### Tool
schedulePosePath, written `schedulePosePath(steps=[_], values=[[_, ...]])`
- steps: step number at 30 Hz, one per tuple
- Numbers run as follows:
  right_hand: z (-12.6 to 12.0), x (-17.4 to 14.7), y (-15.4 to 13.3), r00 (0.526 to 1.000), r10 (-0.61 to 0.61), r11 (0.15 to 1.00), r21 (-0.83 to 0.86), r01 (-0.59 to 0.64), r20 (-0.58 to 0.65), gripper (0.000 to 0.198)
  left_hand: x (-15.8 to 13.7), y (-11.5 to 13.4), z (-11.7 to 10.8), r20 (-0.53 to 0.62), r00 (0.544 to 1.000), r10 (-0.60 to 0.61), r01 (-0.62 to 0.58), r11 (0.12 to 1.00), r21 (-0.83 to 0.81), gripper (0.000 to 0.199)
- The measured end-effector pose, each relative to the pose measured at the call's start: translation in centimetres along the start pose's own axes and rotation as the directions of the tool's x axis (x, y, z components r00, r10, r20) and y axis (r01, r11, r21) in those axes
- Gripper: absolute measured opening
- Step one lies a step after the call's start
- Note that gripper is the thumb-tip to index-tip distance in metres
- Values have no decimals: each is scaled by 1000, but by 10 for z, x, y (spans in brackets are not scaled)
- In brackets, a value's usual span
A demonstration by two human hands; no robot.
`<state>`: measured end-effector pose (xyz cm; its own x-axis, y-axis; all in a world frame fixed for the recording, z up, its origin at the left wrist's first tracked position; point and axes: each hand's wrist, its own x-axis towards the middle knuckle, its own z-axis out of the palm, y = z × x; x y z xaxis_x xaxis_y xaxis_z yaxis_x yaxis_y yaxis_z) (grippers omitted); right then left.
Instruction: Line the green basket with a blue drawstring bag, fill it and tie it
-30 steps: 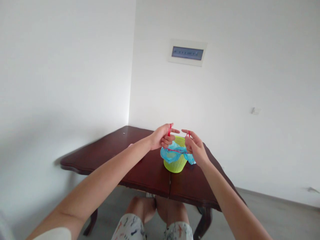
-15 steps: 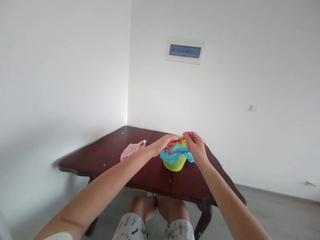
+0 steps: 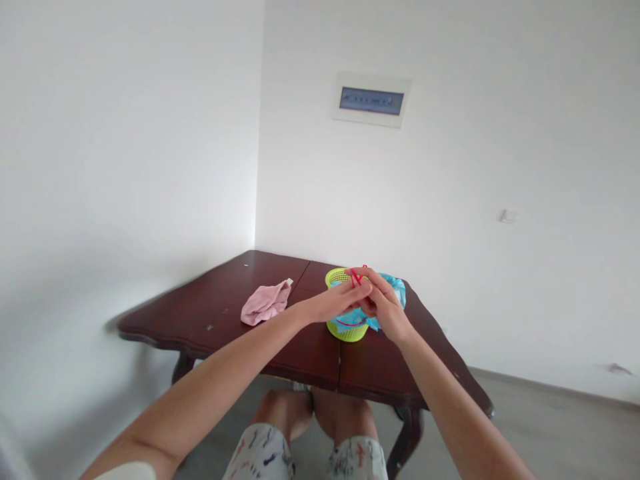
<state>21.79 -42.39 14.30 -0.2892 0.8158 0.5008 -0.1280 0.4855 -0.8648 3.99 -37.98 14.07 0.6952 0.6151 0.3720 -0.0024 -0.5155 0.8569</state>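
Note:
My left hand (image 3: 343,300) and my right hand (image 3: 383,300) meet above the front of a lime-green perforated basket (image 3: 353,333). Their fingers are closed and overlap, with a red drawstring (image 3: 356,275) crossing between them. The drawstring belongs to a light blue plastic bag (image 3: 395,285), which bunches behind my right hand and hangs over the basket's side below my fingers. Part of the basket's rim shows left of my hands; its inside is mostly hidden.
A crumpled pink cloth (image 3: 265,303) with a pale tag lies left of the basket on the dark red-brown table (image 3: 200,300). White walls stand behind and to the left. A panel box (image 3: 371,100) and a light switch (image 3: 509,217) are on the back wall.
My hands have come together and overlap, where the drawstring was stretched between them before. The blue bag now shows further right, and more of the pink cloth is visible.

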Motion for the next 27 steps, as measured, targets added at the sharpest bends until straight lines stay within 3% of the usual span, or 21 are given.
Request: schedulePosePath(steps=[4,7,11,14,17,19,22,27], values=[[-10,1,0,984,114,991,57,-123,136,56,-7,1,2,32,983,181,-183,946,269,71],[-17,3,2,966,141,988,27,-150,218,67,-8,-1,1,-67,983,170,-141,938,317,68],[-20,1,-1,961,107,991,-106,-82,255,74,-6,-10,-4,-170,972,165,-111,951,288,61],[-22,-2,-1,999,-44,973,-225,49,27,60,-4,-18,-8,-280,946,163,-86,960,268,62],[-25,-3,4,941,-214,922,-373,106,-263,52,-2,-26,-10,-356,931,84,-13,980,198,63],[-24,-4,8,939,-224,903,-418,98,-263,49,0,-28,-9,-305,951,50,-12,992,126,64],[-20,-6,11,967,-202,869,-484,103,-156,45,0,-27,-6,-200,979,27,-28,1000,-2,70],[-13,-12,3,920,-321,791,-598,130,-224,47,-7,-22,-4,8,987,-163,163,982,-94,80]])
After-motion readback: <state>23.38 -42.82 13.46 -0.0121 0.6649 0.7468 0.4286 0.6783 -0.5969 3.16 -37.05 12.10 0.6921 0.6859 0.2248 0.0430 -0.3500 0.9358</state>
